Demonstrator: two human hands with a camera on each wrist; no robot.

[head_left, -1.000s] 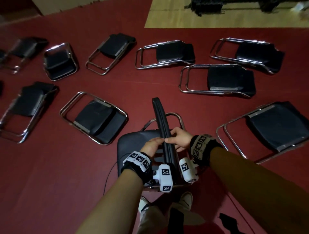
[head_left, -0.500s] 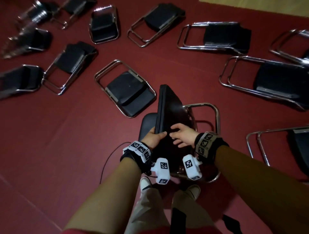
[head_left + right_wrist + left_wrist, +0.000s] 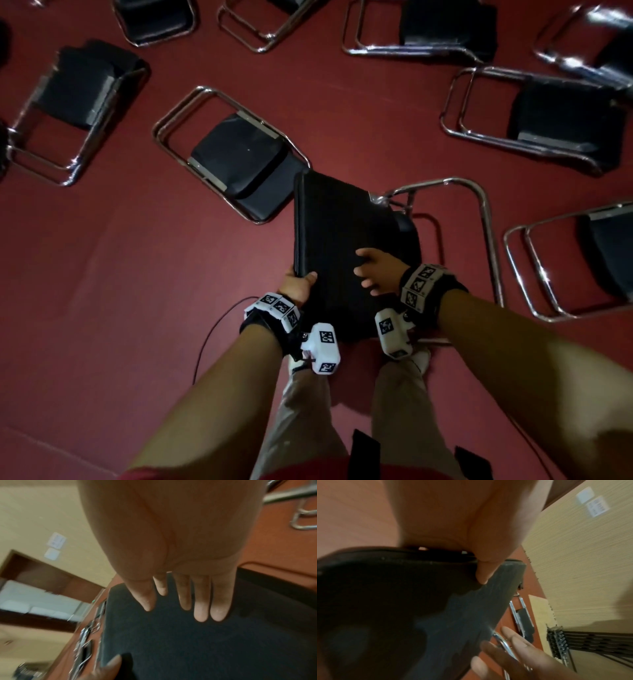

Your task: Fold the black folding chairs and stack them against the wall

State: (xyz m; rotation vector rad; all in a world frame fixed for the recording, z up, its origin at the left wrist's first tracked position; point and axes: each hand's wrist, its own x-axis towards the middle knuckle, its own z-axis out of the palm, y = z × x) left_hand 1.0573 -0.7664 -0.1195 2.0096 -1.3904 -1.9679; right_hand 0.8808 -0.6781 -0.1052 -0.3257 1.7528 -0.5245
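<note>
Since a second ago, the black seat pad (image 3: 346, 246) of the chair in hand has swung from edge-on to lying broad and tilted toward the person, and the camera has dipped so the far wall has left the head view.

Red floor (image 3: 102, 274) fills the head view, and folded chairs lie flat on it all round. The nearest folded chair (image 3: 236, 154) lies just beyond the seat pad's far left corner; another (image 3: 72, 102) lies further left, two (image 3: 555, 120) lie to the right, and more are cut off along the top edge. The chrome frame (image 3: 479, 205) of the held chair loops out to the right of the pad and down to the floor beside the person's feet.

The left hand (image 3: 296, 286) holds the near left corner of the pad, its grip closed on the edge; the left wrist view shows the thumb (image 3: 483, 573) pressed on the dark surface with the rim under the palm. The right hand (image 3: 376, 272) lies on the pad's face, its grip open, fingers (image 3: 200, 607) straight and slightly spread on the black cover. Both wrists carry white marker-tagged camera units (image 3: 323, 347).
</note>
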